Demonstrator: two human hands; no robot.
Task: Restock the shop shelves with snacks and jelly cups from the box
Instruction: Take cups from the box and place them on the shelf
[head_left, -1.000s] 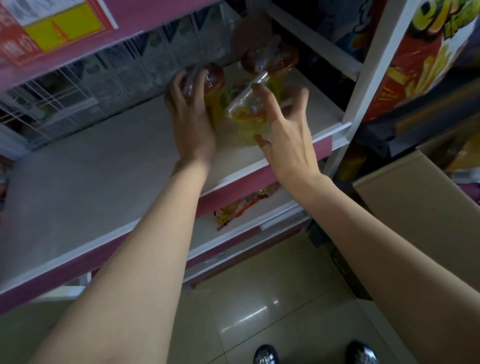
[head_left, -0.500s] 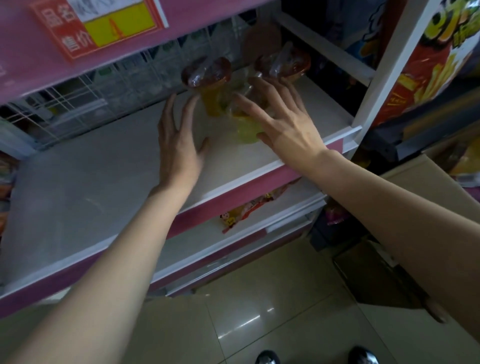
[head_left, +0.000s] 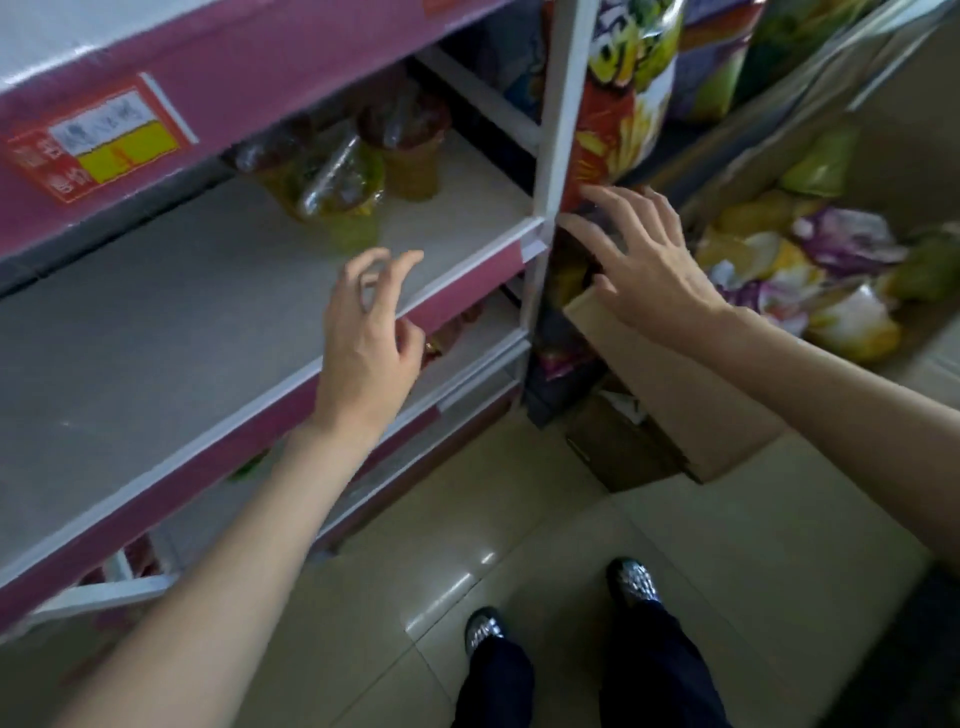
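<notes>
Several yellow jelly cups (head_left: 343, 176) with dark red lids stand at the back right of a grey shelf (head_left: 156, 332) with a pink front edge. My left hand (head_left: 369, 332) hovers over that edge, fingers loosely curled, holding nothing. My right hand (head_left: 644, 260) is off the shelf to the right of the white upright post (head_left: 556, 135), fingers spread, empty, above a flap of the cardboard box (head_left: 675, 384). Snack bags (head_left: 810, 275) in yellow, purple and green lie in the box at the right.
A big red and yellow snack bag (head_left: 623, 98) stands on the neighbouring shelf right of the post. A red and yellow price label (head_left: 98, 145) sits on the pink rail above. Lower shelves hold red packets (head_left: 452, 332). My shoes (head_left: 631, 579) stand on the tiled floor.
Both hands have let go of the jelly cups and pulled back from the shelf. My right hand has swung right past the post toward the box; the view has turned right.
</notes>
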